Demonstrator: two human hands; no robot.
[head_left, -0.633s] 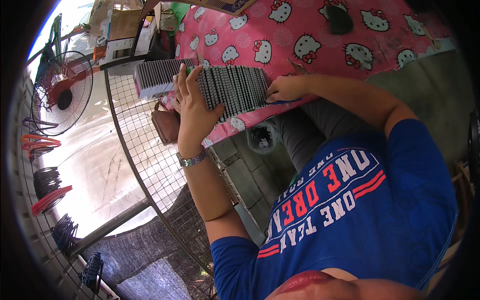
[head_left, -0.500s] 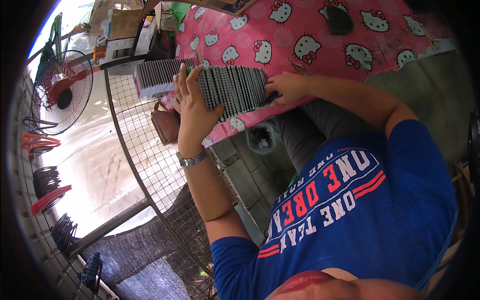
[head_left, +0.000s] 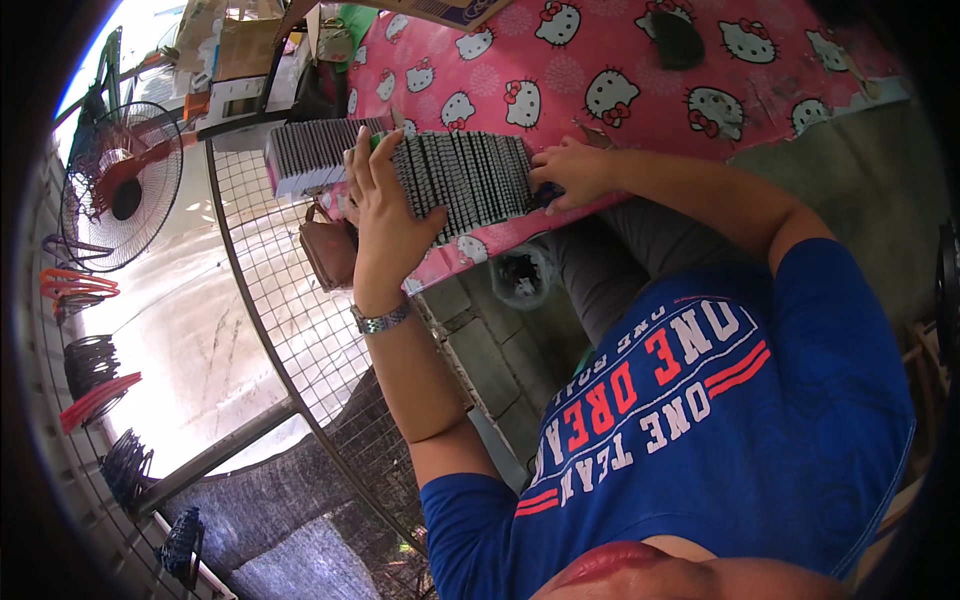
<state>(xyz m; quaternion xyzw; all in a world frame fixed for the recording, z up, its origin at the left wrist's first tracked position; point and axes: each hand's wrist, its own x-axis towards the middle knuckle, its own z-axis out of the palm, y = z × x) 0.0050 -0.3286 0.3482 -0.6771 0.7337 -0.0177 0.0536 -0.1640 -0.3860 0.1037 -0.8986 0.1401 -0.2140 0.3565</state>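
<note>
- The long grey row of thin flat pieces packed side by side (head_left: 465, 180) lies on the table, close to its near edge, on a pink plastic cloth with white cat faces (head_left: 600, 60).
- The left hand (head_left: 385, 205) lies flat and open against the left end of the row, its fingers spread over the top. It presses and does not close around anything.
- The right hand (head_left: 570, 172) pushes on the right end, fingers bent against the last pieces. So the row is squeezed between the two hands.
- I think each piece is light and stiff, but the row is loose. It would likely bend in the middle and spill if the push from the ends let go.
- The best place to hold it looks like the two ends, pushing in.
- The cloth looks smooth, so the row may slide easily on it.
- A second grey block of the same pieces (head_left: 315, 152) sits at the left corner of the table.
- Beside the table stands a wire mesh fence (head_left: 290, 320), with a small brown bag (head_left: 328, 250) hanging there.
- Farther left is a standing fan (head_left: 120, 185).
</note>
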